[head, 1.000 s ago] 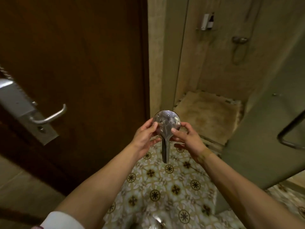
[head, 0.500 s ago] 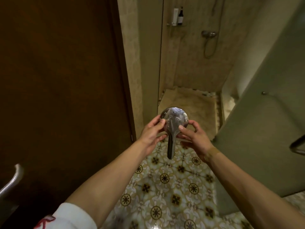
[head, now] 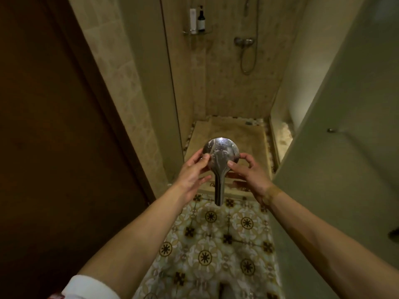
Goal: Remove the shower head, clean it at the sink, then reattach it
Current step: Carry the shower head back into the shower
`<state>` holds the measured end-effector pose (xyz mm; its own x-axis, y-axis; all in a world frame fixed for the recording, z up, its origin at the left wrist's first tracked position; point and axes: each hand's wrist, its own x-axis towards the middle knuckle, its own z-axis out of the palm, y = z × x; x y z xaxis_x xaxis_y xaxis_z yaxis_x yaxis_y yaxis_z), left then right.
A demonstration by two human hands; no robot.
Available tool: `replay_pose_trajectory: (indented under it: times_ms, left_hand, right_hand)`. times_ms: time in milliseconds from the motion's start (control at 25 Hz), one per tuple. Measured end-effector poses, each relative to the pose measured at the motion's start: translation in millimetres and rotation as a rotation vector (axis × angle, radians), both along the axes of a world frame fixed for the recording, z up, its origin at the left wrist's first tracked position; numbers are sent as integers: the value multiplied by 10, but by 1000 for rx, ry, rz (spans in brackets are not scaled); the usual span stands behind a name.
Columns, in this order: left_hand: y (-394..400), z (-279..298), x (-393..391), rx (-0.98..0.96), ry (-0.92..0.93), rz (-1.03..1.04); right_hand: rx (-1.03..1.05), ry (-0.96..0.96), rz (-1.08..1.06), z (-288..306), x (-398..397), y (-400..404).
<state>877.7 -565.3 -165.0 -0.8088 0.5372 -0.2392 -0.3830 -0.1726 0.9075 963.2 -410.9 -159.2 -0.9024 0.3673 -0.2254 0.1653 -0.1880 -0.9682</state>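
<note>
A chrome shower head (head: 220, 154) with a round wet back and a straight handle pointing down is held in front of me over the shower threshold. My left hand (head: 194, 171) pinches its left rim with thumb and fingers. My right hand (head: 248, 171) pinches the right rim the same way. On the far shower wall hang the mixer valve (head: 244, 41) and the looped hose (head: 250, 50).
A dark wooden door (head: 54, 137) fills the left side. A glass shower door (head: 349, 169) stands open on the right. Two bottles (head: 197, 18) sit on a corner shelf. Patterned floor tiles (head: 216, 251) lie below, and the beige shower tray (head: 228, 130) is ahead.
I have moved toward the shower stall; the wooden door and its handle have slid out of view on the left. Both hands keep the same hold on the shower head.
</note>
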Motion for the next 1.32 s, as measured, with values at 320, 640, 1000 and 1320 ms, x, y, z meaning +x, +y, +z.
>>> replay_pose_trajectory:
  times_ms: [320,640,1000,1320]
  left_hand:
    - [951,165,-873,-47,-3,-10]
    - [1536,-8,-2044,-23,-37,-32]
    - [2089,-46,-3580,-22,12,-166]
    - [2862,-45,-4359,-46,54,-244]
  right_hand:
    - [26,-37,18,41,-888,1004]
    - [50,-54,-47,-86,-1978,1558]
    - [26,-77,-189,-31,-3297,1955]
    - [24,-78,-256,-20,-3958,2637]
